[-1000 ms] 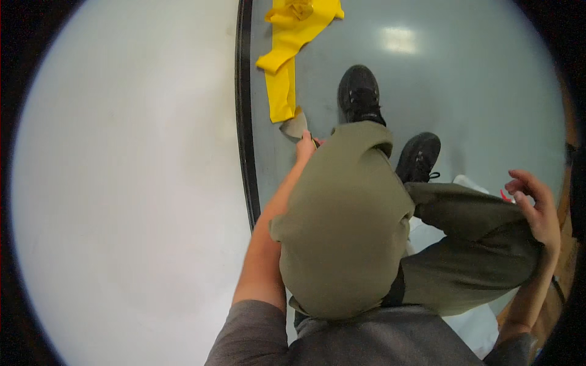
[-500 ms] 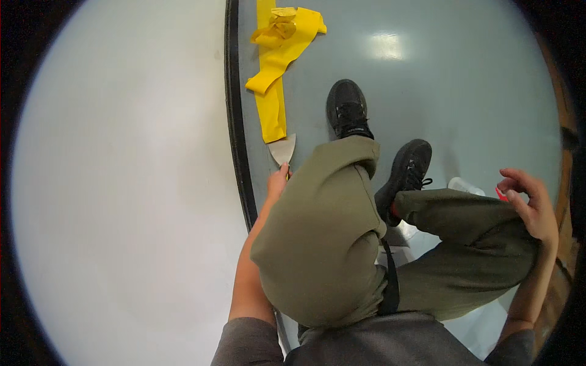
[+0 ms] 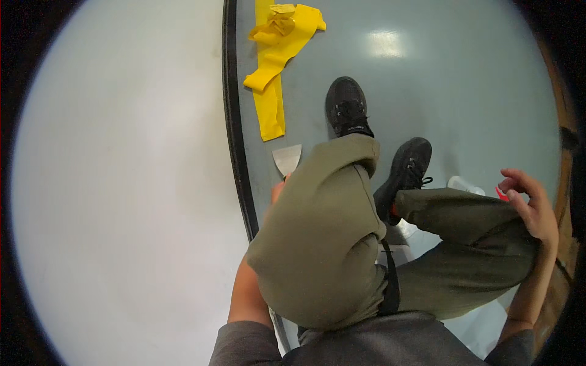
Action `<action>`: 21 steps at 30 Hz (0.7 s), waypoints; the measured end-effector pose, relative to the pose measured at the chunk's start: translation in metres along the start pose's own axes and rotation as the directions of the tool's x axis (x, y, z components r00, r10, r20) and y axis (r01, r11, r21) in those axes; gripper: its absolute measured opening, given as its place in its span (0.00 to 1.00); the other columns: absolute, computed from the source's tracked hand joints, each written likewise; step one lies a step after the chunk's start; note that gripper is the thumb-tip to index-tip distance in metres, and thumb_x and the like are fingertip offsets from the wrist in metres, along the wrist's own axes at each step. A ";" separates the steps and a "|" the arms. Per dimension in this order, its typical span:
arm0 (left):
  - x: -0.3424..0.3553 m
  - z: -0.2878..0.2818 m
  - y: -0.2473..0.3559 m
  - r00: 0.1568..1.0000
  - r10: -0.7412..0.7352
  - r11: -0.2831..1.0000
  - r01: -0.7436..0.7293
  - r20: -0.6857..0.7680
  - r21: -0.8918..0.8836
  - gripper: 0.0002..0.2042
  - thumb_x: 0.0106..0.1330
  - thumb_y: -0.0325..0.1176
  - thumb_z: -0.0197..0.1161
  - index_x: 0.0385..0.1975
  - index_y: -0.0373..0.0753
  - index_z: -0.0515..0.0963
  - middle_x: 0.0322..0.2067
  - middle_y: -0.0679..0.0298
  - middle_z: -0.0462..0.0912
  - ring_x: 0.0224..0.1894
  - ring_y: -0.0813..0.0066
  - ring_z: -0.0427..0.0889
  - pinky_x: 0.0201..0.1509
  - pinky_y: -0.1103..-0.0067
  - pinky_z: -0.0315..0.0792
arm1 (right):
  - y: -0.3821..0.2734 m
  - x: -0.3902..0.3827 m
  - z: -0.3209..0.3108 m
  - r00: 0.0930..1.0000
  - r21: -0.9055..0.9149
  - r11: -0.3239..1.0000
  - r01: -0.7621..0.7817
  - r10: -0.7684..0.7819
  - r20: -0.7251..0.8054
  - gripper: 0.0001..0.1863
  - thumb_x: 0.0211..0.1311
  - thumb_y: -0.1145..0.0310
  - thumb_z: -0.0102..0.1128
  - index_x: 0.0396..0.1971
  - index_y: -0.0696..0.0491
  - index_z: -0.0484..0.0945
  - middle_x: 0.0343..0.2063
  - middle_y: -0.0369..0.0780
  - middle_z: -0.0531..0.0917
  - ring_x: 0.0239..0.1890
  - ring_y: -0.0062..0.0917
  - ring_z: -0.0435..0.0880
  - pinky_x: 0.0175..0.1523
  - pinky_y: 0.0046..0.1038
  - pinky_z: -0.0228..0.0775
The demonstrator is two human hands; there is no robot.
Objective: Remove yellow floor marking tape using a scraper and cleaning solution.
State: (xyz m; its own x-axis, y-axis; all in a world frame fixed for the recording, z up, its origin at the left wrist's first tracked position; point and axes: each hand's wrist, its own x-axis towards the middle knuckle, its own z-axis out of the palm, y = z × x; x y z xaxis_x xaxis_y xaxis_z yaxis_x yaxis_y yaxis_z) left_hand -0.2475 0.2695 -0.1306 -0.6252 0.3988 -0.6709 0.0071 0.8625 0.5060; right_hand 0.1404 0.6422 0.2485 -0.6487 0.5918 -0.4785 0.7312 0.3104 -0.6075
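Observation:
My left hand (image 3: 278, 191), mostly hidden behind my left knee, is closed on the handle of a putty knife (image 3: 287, 160). Its wide metal blade lies low over the grey floor, just short of the cut end of a yellow tape strip (image 3: 270, 116). Farther up, a loose, crumpled length of yellow tape (image 3: 284, 46) lies folded over that strip. My right hand (image 3: 532, 207) hangs over my right knee, fingers loosely curled and apart, holding nothing.
A black baseboard (image 3: 234, 134) runs along the white wall (image 3: 128, 183) at left. My black shoes (image 3: 348, 107) stand on the grey floor (image 3: 464, 91). Partly hidden beyond my right knee are a whitish object (image 3: 465, 184) and a small red piece (image 3: 501, 194).
The putty knife has drawn back toward me, leaving a gap between its blade and the tape end. My left hand has slipped further behind the knee; my right hand stays put.

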 end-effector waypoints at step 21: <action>0.060 -0.003 0.057 0.963 -0.248 0.788 0.265 0.108 -0.556 0.24 0.64 0.54 0.50 0.31 0.33 0.73 0.20 0.62 0.74 0.21 0.70 0.74 0.24 0.75 0.69 | 0.019 0.000 -0.001 1.000 0.017 1.000 -0.019 0.020 -0.014 0.19 0.58 0.69 0.55 0.51 0.56 0.71 0.36 0.38 0.78 0.39 0.22 0.75 0.49 0.25 0.65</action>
State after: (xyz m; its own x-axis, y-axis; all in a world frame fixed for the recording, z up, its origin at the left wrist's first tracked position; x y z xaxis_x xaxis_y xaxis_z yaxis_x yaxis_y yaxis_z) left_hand -0.2869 0.3411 -0.1401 -0.5196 0.2035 -0.8298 -0.5941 0.6120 0.5220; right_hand 0.1546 0.6489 0.2377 -0.6313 0.6081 -0.4814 0.7400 0.2864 -0.6086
